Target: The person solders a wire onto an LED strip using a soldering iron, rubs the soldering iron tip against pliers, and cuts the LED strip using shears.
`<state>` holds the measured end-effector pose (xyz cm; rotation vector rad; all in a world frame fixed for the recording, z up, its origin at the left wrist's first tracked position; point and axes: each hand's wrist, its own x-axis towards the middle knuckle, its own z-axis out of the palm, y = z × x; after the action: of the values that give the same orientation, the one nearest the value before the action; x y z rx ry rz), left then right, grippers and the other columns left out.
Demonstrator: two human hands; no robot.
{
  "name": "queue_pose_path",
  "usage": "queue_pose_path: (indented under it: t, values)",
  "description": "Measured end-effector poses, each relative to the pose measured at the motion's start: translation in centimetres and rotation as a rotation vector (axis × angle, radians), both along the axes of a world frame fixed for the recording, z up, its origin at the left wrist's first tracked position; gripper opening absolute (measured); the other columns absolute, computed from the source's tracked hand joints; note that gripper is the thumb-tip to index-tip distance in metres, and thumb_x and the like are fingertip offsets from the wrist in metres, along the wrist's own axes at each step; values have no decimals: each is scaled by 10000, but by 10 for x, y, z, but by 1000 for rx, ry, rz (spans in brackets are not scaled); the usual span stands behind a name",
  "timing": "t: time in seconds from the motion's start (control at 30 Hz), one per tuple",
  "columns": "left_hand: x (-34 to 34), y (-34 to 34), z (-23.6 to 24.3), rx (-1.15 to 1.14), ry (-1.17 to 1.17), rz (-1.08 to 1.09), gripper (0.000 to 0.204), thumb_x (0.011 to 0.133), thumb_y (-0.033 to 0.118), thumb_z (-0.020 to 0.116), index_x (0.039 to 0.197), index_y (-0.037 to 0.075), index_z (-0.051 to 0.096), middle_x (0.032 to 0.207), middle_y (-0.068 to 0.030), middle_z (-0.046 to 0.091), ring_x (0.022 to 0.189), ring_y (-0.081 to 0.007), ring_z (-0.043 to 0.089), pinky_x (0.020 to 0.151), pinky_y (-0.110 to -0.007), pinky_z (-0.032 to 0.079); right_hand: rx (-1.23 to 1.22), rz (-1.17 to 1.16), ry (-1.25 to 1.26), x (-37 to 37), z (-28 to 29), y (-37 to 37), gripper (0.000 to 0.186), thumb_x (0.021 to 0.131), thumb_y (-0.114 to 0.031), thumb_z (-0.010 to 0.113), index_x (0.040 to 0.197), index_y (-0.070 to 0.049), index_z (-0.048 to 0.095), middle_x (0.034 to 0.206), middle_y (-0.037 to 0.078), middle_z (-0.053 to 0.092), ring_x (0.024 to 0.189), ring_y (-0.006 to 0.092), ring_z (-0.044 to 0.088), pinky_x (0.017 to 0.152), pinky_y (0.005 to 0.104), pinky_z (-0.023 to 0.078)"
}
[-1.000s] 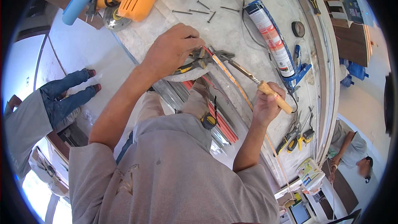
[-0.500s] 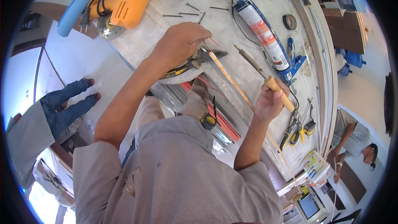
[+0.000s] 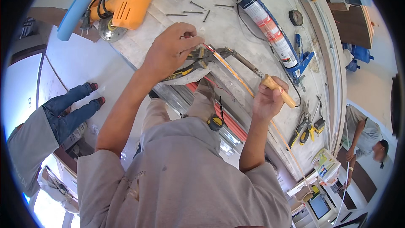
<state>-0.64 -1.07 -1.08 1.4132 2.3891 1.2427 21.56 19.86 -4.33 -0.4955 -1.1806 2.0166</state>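
One soldering iron (image 3: 247,63), judged light, safest by its wooden handle (image 3: 288,99), was finger-pinched there above the bench (image 3: 230,23) by the right hand (image 3: 268,101), the left hand (image 3: 171,48) pinching a red wire (image 3: 209,47) beside the LED strip (image 3: 232,74).

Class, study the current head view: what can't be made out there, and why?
Head view: part of the yellow-and-black metal pliers, hidden behind the left hand.
Head view: the far end of the orange plastic power tool, cut off by the upper edge.
Head view: whether the wooden-handled soldering iron in the right hand touches the pliers; its tip shows too small.
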Motion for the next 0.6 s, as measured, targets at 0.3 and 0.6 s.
queue_pose_path:
  t: [0.3, 0.6]
  values:
    - [-3, -2, -1, 6, 85, -96, 336, 709, -61, 659, 1009, 86, 693, 930, -75, 588, 868, -251, 575, 714, -345, 493, 58, 0, 11, -5, 2, -3, 282, 829, -178, 632, 1039, -5, 558, 992, 140, 541, 842, 197, 539, 665, 278, 448]
    - [-1, -2, -8, 52, 26, -29, 335, 713, -60, 677, 1017, 80, 694, 931, -80, 602, 881, -251, 583, 726, -336, 495, 112, -49, 4, -8, 3, -5, 246, 819, -151, 604, 1014, -8, 559, 957, 146, 540, 799, 195, 521, 653, 278, 448]
